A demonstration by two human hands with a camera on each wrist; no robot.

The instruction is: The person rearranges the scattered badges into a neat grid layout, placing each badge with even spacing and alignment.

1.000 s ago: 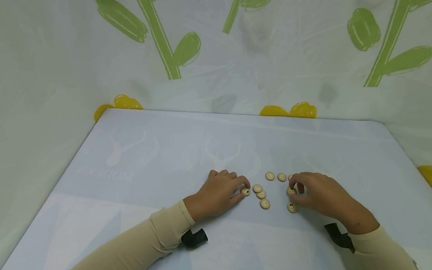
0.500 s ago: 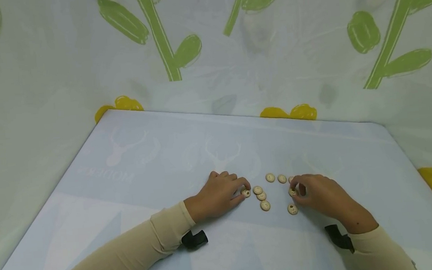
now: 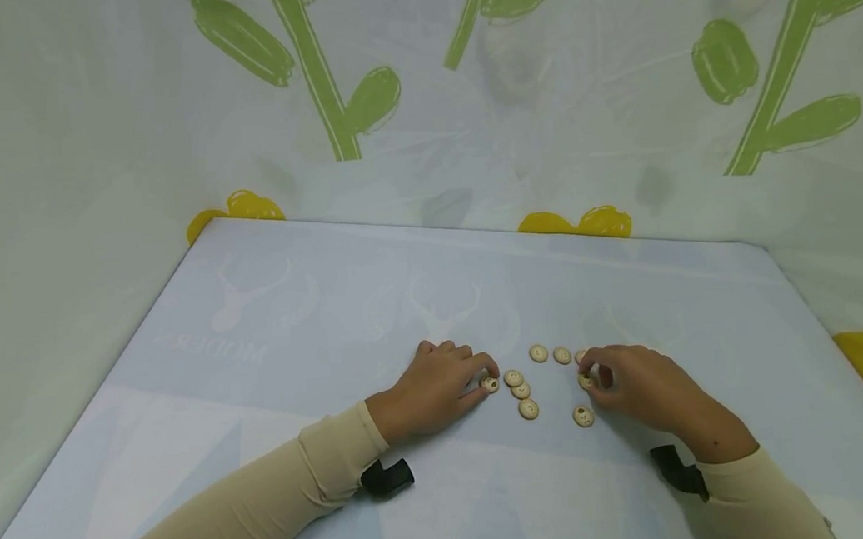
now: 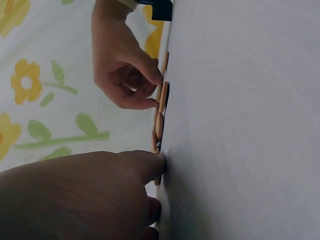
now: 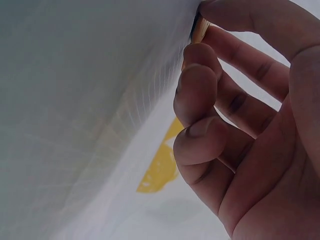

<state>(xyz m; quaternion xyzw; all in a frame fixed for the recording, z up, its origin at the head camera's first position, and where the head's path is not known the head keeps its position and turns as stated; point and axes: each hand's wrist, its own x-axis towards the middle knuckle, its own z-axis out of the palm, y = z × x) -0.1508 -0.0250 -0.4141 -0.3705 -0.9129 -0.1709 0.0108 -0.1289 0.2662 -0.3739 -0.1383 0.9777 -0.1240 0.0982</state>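
Observation:
In the head view my left hand (image 3: 440,386) pinches a pale round wooden button (image 3: 490,384) between thumb and index finger, flat on the table. My right hand (image 3: 639,389) holds another button (image 3: 585,381) by its edges; a sliver of its wooden rim (image 5: 201,30) shows at the fingertips in the right wrist view. Between the hands, three buttons (image 3: 528,409) lie in a slanting column, the upper two overlapping. Behind them a short row of buttons (image 3: 538,353) runs toward my right hand, which partly covers the last one. A lone button (image 3: 583,416) lies nearer me, below the right fingers.
The pale blue-white tabletop (image 3: 314,311) carries faint deer-head prints. Its far edge meets a hanging cloth (image 3: 421,120) printed with green stems and yellow flowers. Black wrist mounts (image 3: 388,478) hang under both forearms.
The button in my right hand has shifted slightly to the right, leaving a wider gap above the lone button. My left hand and its button have stayed in place.

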